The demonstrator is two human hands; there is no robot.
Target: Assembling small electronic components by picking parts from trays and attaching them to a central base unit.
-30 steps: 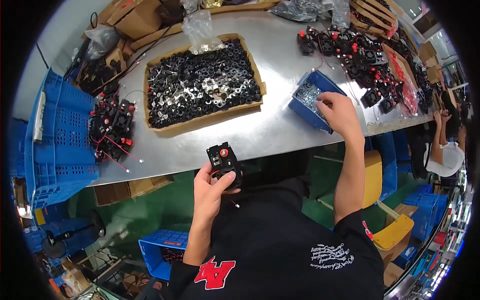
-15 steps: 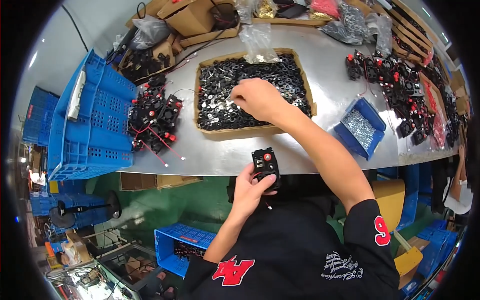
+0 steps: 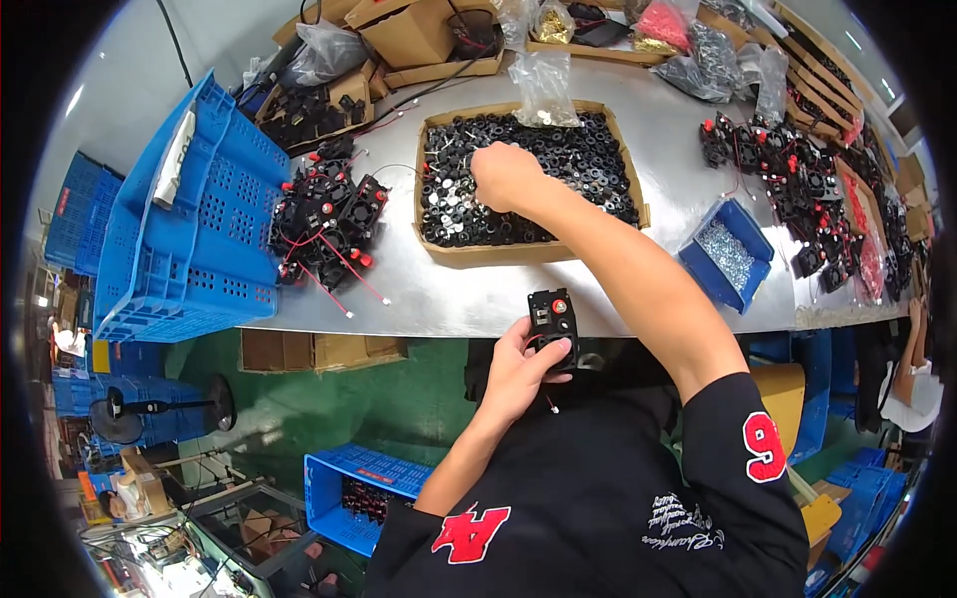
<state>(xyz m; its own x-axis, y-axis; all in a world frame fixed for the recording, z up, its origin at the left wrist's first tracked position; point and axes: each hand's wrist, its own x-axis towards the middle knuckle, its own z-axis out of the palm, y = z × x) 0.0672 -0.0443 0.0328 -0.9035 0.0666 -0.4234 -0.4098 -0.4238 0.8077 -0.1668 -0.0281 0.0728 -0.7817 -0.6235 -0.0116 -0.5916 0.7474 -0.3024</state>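
A grey bench [image 3: 618, 289] stands over a green floor [image 3: 329, 409]; below it, blue crates [image 3: 354, 488] and a fan [image 3: 150, 411].

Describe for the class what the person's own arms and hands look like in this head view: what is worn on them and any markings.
Both hands, the left hand and the right hand, are bare: no gloves, and no rings or watch that can be made out. The forearms are bare too. A black short-sleeved shirt covers the upper arms; its right sleeve carries a red numeral edged in white, and the chest shows a red letter and small white script.

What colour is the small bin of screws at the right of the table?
The small bin of screws is blue, seen best in the head view.
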